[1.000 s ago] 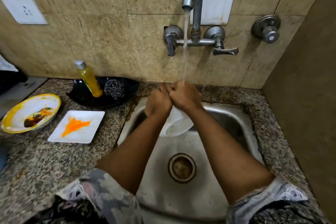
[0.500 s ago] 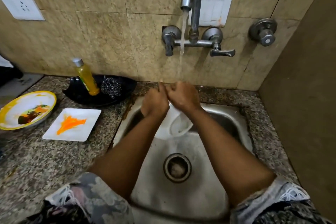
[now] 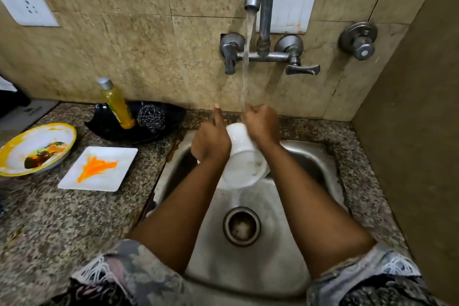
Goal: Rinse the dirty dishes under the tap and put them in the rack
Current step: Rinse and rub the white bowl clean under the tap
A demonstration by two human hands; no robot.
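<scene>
White bowl (image 3: 244,156) tipped under the tap (image 3: 253,0), above the sink (image 3: 310,156).
Left hand (image 3: 211,145) and right hand (image 3: 263,123) grip it, fingers curled round; wet, it could slip and chip.

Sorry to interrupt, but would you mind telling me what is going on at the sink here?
A person is rinsing a white bowl over the sink, gripping it with the left hand and right hand under the running tap. Two dirty dishes wait on the counter to the left: a yellow-rimmed plate and a square white plate smeared with orange. No rack is in view.
</scene>
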